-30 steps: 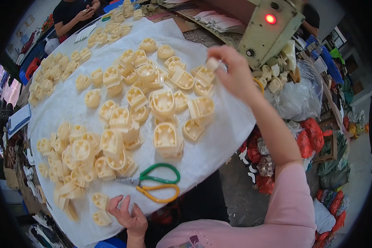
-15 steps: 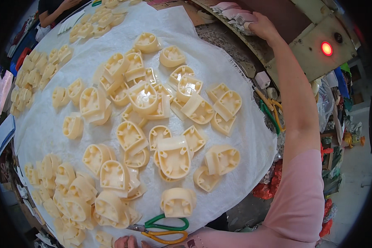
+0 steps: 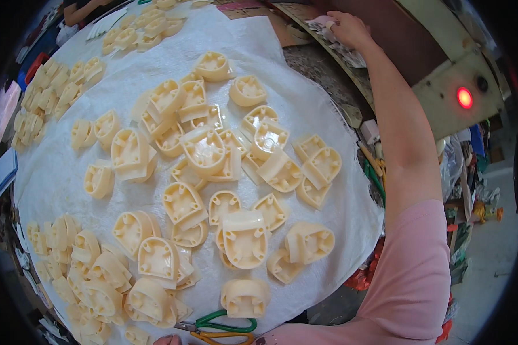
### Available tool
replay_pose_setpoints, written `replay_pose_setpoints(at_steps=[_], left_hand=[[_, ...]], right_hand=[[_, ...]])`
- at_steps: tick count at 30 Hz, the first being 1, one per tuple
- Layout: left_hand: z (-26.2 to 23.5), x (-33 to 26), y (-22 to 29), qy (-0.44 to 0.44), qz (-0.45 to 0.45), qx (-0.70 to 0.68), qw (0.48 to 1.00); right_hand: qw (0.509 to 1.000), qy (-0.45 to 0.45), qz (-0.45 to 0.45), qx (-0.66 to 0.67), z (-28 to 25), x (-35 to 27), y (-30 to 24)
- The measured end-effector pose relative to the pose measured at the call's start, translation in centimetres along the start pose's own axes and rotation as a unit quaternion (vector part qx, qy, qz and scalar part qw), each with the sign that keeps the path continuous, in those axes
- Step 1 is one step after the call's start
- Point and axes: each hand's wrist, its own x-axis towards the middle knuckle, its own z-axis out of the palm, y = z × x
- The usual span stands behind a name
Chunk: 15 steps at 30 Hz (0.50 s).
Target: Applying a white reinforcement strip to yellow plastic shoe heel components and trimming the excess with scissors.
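Observation:
My right hand [image 3: 350, 31] is stretched to the far right, its fingers bent over a row of thin pale slips [image 3: 351, 56] on a ledge. The fingers press on a pinkish part of the row; whether a slip is pinched between them is hard to see. Of my left hand [image 3: 168, 340], only a small part shows at the bottom edge, its fingers mostly cut off. Beside it lie scissors [image 3: 227, 329] with one green and one orange handle loop. Cream plastic arch-shaped parts [image 3: 244, 238] with small inner posts are spread before me, some overlapping or stacked.
A white woven sheet [image 3: 328, 259] covers the table. Piles of the same parts stand at the left. A metal box with a lit red lamp [image 3: 464, 98] is beyond my right arm. Another person's arm [image 3: 77, 14] shows at the far left. Green-handled scissors [image 3: 374, 181] lie by the sheet's right edge.
The view has shifted, so the table sits lower in the picture. My right hand has moved farther along the row of slips. Less of my left hand shows. The plastic parts lie as before.

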Motion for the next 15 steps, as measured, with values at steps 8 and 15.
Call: replay_pose_setpoints(at_steps=[8,15], left_hand=[[1.8,-0.3,0.2,-0.005,-0.030,0.012,0.999],[1.9,-0.1,0.6,-0.029,-0.044,0.006,0.999]], right_hand=[[0.995,-0.070,0.019,-0.069,3.1,3.4,-1.7],[1.000,-0.016,-0.021,-0.014,3.8,4.7,0.7]])
